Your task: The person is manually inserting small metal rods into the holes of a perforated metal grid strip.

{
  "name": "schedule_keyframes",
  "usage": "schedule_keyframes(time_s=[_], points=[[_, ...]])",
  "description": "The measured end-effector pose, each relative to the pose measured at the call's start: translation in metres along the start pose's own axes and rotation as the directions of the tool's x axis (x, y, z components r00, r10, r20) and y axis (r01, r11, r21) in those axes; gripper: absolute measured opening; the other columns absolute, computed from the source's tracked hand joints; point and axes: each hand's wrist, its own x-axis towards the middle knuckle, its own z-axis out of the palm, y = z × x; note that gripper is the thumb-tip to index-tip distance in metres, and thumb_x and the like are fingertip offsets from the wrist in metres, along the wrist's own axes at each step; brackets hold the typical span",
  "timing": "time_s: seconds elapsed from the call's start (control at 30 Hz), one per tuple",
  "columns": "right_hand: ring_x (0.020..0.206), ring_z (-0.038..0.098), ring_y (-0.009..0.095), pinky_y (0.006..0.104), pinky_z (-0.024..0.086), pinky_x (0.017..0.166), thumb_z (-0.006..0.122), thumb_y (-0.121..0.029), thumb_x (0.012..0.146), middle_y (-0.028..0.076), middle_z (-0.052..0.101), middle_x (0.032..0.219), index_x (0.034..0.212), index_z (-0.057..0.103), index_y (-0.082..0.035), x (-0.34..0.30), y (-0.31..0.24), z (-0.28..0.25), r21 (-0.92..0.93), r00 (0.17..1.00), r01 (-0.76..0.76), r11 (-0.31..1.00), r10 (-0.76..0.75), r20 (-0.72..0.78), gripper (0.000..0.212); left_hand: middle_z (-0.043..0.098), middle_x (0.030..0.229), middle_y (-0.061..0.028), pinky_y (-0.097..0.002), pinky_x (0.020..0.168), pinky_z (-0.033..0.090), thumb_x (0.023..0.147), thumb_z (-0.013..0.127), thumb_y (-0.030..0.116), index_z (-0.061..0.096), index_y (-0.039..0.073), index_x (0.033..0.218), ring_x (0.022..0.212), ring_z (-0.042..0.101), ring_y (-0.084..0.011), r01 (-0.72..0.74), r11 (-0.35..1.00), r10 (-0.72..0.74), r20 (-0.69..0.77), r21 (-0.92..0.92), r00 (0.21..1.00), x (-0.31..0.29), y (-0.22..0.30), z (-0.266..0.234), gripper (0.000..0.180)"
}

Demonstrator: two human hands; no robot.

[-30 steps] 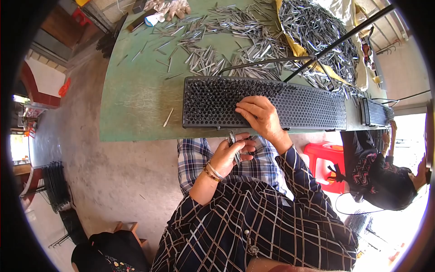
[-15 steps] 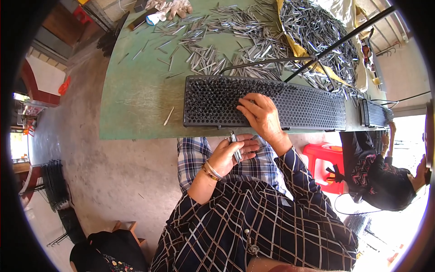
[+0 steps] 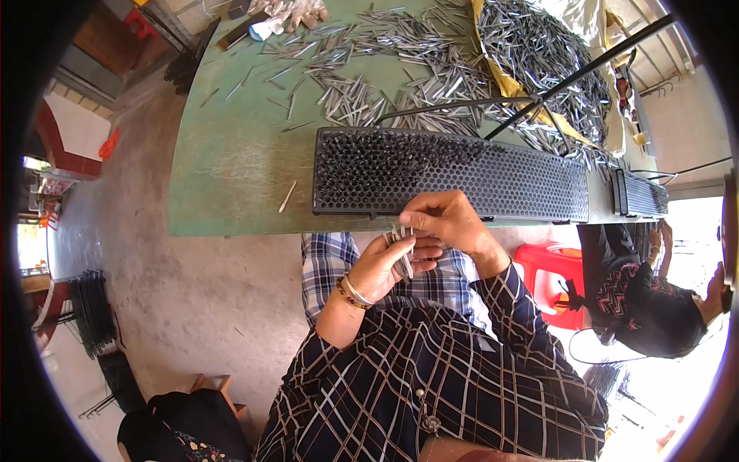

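Observation:
Just below the table's front edge, my left hand (image 3: 376, 268) is closed round a small bundle of slim metal pieces (image 3: 404, 268), the thumb lying across them. At the bundle's upper end, my right hand (image 3: 456, 225) pinches a slim metal piece between thumb and forefinger. Behind both hands lies a long black tray (image 3: 523, 185) full of round holes. Many upright dark pieces (image 3: 362, 165) fill its left part, while the holes on the right show bare. My right fingers hide part of the bundle's tips.
Loose metal pieces (image 3: 362, 100) are strewn over the green table (image 3: 223, 185), beside a heaped yellow-edged sack (image 3: 493, 58). A black rod frame (image 3: 570, 77) crosses above the tray. Gloves (image 3: 300, 14) lie far left. Right: a red stool (image 3: 550, 269), a co-worker (image 3: 654, 308) at another tray (image 3: 639, 192).
My right hand has come back from over the tray's holes to the bundle in my left hand. The left hand has stayed almost in place.

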Motion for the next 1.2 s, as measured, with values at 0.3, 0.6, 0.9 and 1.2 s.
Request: schedule_keyframes(time_s=[0.3, 0.6, 0.9, 1.2], points=[[0.07, 0.062, 0.009, 0.0223, 0.05, 0.061, 0.072, -0.01, 0.081, 0.006, 0.068, 0.083, 0.097, 0.069, -0.001, 0.036, 0.001, 0.015, -0.369, 0.821, 0.334, 0.867, -0.46, -0.338, 0.019, 0.063, 0.109, -0.014, -0.0347, 0.079, 0.054, 0.099, 0.045, 0.024, 0.049, 0.001, 0.124, 0.099, 0.064, -0.0232, 0.044, 0.998, -0.049, -0.139, -0.039, 0.989, 0.0, -0.007, -0.004, 0.034], [0.073, 0.064, 0.021, 0.0298, 0.051, 0.063, 0.074, -0.006, 0.074, 0.008, 0.068, 0.084, 0.093, 0.069, -0.004, 0.046, 0.012, 0.024, -0.671, 0.654, 0.437, 0.599, -0.724, -0.221, 0.019, 0.063, 0.099, -0.0052, -0.025, 0.065, 0.044, 0.097, 0.047, 0.019, 0.053, 0.004, 0.123, 0.078, 0.054, -0.0077, 0.098, 0.994, -0.088, -0.221, 0.037, 0.971, -0.009, -0.028, -0.021, 0.031], [0.068, 0.06, 0.02, 0.0317, 0.045, 0.066, 0.077, -0.008, 0.07, 0.005, 0.068, 0.08, 0.088, 0.068, -0.006, 0.048, 0.011, 0.022, -0.74, 0.602, 0.469, 0.482, -0.788, -0.133, 0.019, 0.061, 0.102, -0.0074, -0.0364, 0.08, 0.051, 0.095, 0.05, 0.016, 0.054, 0.002, 0.12, 0.093, 0.058, -0.0145, 0.117, 0.989, -0.131, -0.171, -0.089, 0.977, -0.011, -0.022, -0.014, 0.029], [0.077, 0.059, 0.022, 0.0326, 0.044, 0.066, 0.074, -0.011, 0.074, 0.006, 0.065, 0.092, 0.089, 0.07, -0.007, 0.04, 0.011, 0.024, -0.782, 0.65, 0.476, 0.402, -0.76, 0.005, 0.016, 0.06, 0.103, -0.0058, -0.0457, 0.082, 0.053, 0.096, 0.05, 0.022, 0.054, 0.006, 0.116, 0.095, 0.06, -0.0185, 0.204, 0.973, -0.219, -0.166, -0.104, 0.961, -0.014, -0.014, -0.007, 0.027]])
